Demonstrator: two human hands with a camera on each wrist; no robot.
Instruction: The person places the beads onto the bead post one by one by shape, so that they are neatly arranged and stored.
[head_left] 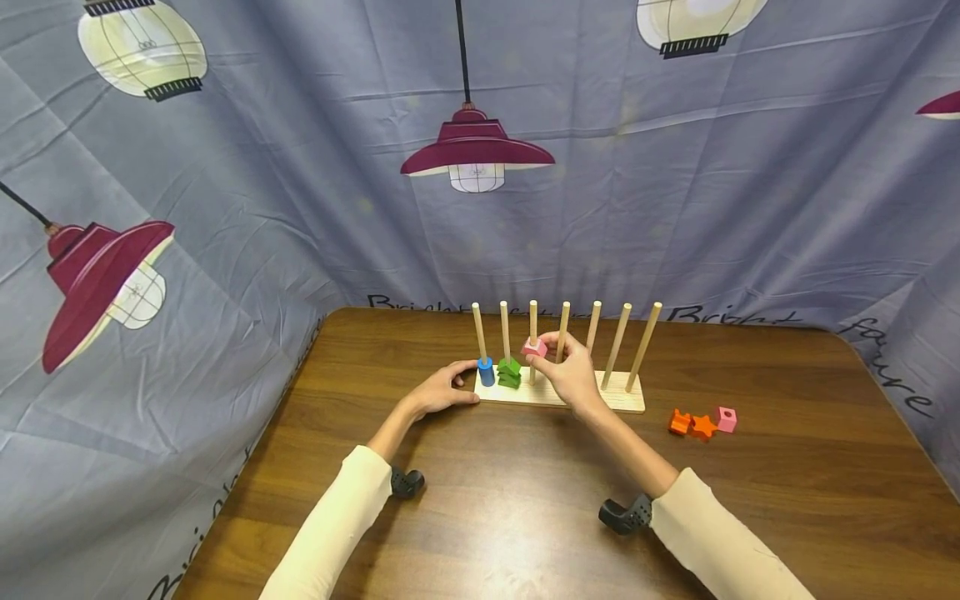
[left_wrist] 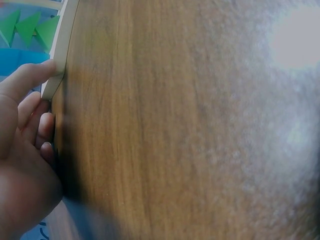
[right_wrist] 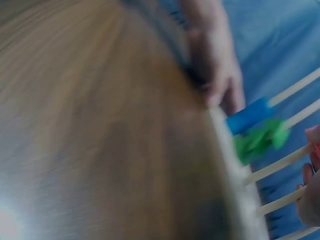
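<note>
A wooden pegboard point(head_left: 540, 395) with a row of several upright pegs stands on the table. My left hand point(head_left: 442, 390) grips its left end, the thumb point(left_wrist: 30, 77) at the front edge and the fingers round the far side. My right hand point(head_left: 572, 375) pinches a pink block point(head_left: 535, 348) that is around the third peg point(head_left: 533, 315), partway down and above the base. Blue pieces point(head_left: 486, 372) sit on the first peg, forming a cylinder. Green triangular pieces point(head_left: 509, 373) are stacked on the second. The right wrist view is blurred and shows only part of the right hand.
Right of the pegboard lie an orange piece point(head_left: 679, 422), an orange star point(head_left: 703, 427) and a pink cube with a hole point(head_left: 727, 419). A grey-blue cloth printed with lamps point(head_left: 480, 233) hangs behind the wooden table point(head_left: 495, 517).
</note>
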